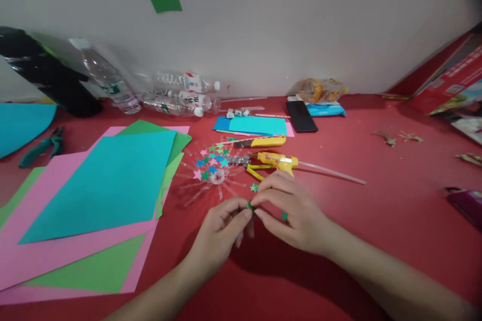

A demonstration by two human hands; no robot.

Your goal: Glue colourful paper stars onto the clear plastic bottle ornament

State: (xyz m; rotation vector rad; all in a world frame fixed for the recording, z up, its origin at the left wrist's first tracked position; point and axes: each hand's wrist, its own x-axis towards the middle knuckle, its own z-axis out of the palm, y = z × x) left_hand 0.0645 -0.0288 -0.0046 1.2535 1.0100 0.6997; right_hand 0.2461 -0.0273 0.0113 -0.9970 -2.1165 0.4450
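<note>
My left hand and my right hand meet over the red table, fingertips pinched together on a small green paper star. Another small green star shows under my right fingers, and one more lies just above them. Behind my hands lies a clear plastic bottle piece cut into splayed strips, with several pink, blue and green paper stars stuck on it. A yellow glue gun lies close behind my right hand.
Turquoise, pink and green paper sheets are stacked at left. A yellow utility knife, more coloured paper, a black phone, plastic bottles, teal pliers and a red box lie around.
</note>
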